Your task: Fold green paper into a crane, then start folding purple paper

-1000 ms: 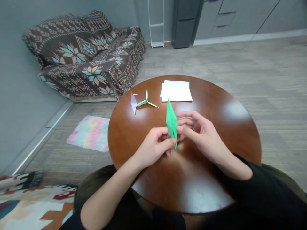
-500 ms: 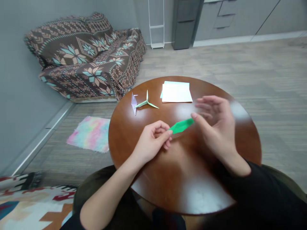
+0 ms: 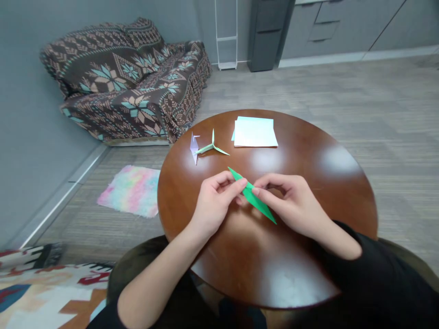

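Note:
A folded piece of green paper (image 3: pixel 259 204), long and pointed at both ends, slants between my hands above the table. My left hand (image 3: pixel 219 196) pinches it on its upper left side, thumb on top. On its other side my right hand (image 3: pixel 290 201) grips the paper near its middle between thumb and fingers. Beyond my left hand stand a pale green folded paper piece (image 3: pixel 212 145) with several thin points and a lilac folded paper piece (image 3: pixel 194 147), close together. The fingers partly hide the green paper's middle.
A stack of white and light blue paper sheets (image 3: pixel 255 132) lies toward the far side of the round brown table (image 3: pixel 329 196). Past it are a sofa with a patterned cover (image 3: pixel 137 91), a fluffy pastel rug (image 3: pixel 132 190) and grey cabinets (image 3: pixel 329 27).
My right hand has come down from being raised and open and now grips the green paper. The paper has turned, its near end now pointing toward me and right.

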Motion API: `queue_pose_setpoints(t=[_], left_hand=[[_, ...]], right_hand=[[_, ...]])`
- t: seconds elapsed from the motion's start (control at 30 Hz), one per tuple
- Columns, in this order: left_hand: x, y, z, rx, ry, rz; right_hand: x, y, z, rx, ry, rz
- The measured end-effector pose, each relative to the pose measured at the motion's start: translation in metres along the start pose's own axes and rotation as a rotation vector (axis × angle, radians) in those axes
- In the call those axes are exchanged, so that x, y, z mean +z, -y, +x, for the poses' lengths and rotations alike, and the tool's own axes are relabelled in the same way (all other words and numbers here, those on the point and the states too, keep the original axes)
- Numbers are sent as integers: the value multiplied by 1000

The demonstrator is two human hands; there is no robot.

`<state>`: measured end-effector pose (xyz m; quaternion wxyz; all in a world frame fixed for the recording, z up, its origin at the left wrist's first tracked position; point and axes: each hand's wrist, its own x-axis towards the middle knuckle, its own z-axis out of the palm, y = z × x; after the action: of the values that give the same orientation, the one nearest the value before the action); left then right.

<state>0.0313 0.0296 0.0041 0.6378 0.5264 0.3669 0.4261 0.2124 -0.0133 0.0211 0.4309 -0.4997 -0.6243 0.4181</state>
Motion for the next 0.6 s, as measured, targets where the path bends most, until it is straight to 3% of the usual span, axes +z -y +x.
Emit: queue_pose_setpoints(t=[0.13,0.43,0.6], left_hand=[[2,1,-1,4,-13,43],[10,-5,-5,-16,30,89],[9,-3,-6,20,-21,82]], right_hand=[[2,-2,0,86,20,77],[4,-2,-1,113,9,106],[4,0,-1,152,-12,102]])
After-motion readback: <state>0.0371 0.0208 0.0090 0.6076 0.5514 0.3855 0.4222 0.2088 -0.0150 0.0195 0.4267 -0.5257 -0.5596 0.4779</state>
